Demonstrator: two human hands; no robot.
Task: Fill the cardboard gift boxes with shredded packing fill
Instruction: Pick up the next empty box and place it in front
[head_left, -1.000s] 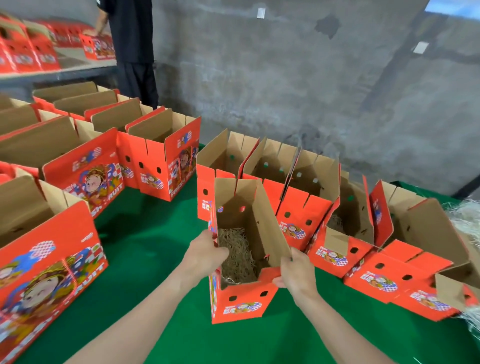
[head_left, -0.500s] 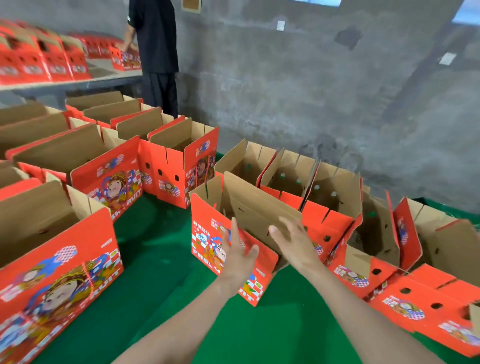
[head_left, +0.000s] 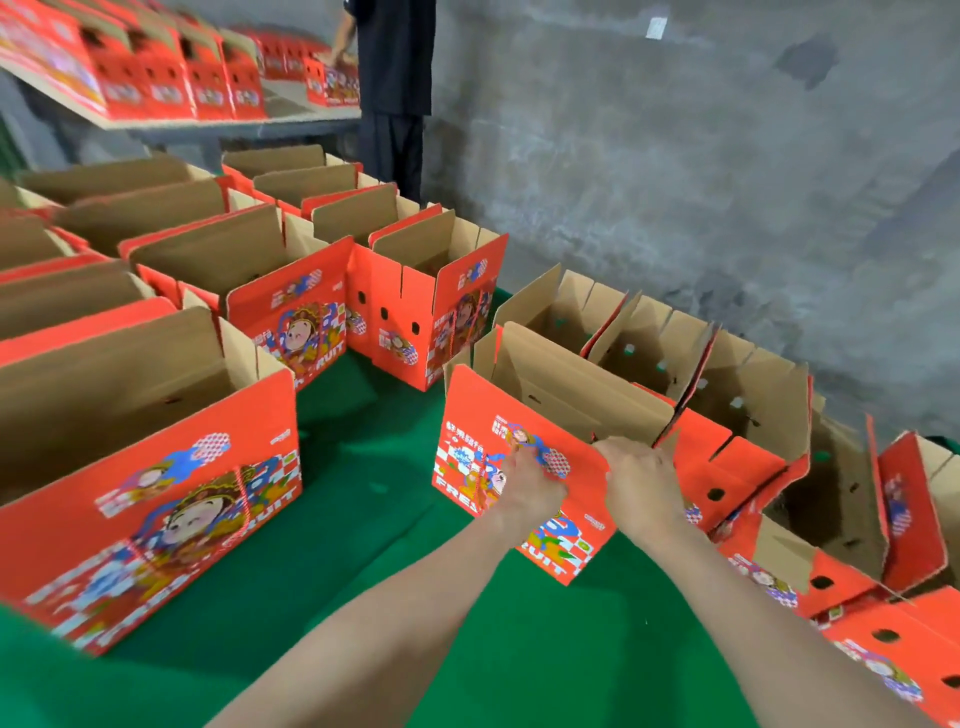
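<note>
- Shows the near gift box (head_left: 519, 467) upright on the green worktop (head_left: 363, 597), printed face toward the camera, flaps raised so the mouth stands open for filling.
- Grips the top edge of that face with the right hand (head_left: 641, 483), fingers curled at the rim, probably to steady or square the box.
- Sets the left hand (head_left: 524, 486) against the printed face just beside the right; cannot tell whether fingers lie flat or pinch something.
- Hides the box floor behind the front panel; no shredded fill discernible from here, so fill level not judgeable.
- Places the box just in front of the row of open boxes (head_left: 649, 353) along the wall, likely within easy reach for the next handful.
- Leaves the larger open boxes (head_left: 156, 457) at left, well apart.
</note>
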